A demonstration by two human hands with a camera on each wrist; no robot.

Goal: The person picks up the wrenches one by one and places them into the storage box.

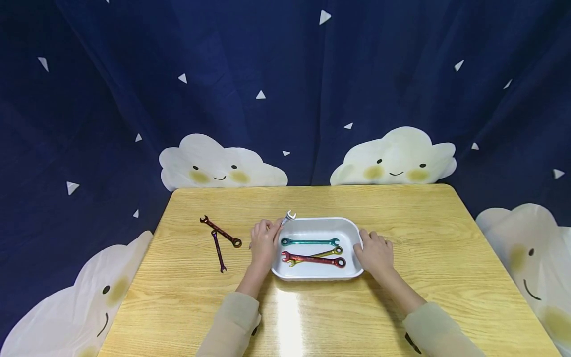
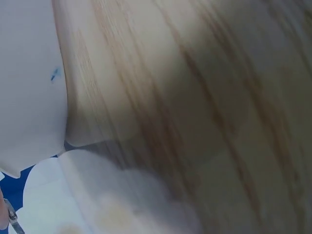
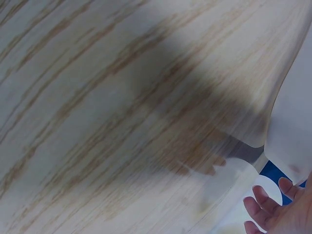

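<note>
My left hand (image 1: 264,243) is at the left rim of a white tray (image 1: 316,278), holding a silver wrench (image 1: 289,217) whose open end points up over the tray's back left corner. A bit of that wrench (image 2: 13,219) shows at the lower left of the left wrist view. My right hand (image 1: 376,253) holds the tray's right rim, thumb over the edge and the other fingers (image 3: 263,200) outside it. In the tray lie a teal wrench (image 1: 310,242), a gold wrench (image 1: 329,253) and a red wrench (image 1: 312,259), the red one crossing the gold.
On the wooden table (image 1: 424,218), left of the tray, a dark reddish wrench (image 1: 225,234) and a smaller purple wrench (image 1: 218,252) lie touching or overlapping. A dark blue curtain (image 1: 308,89) with clouds hangs behind the table's far edge.
</note>
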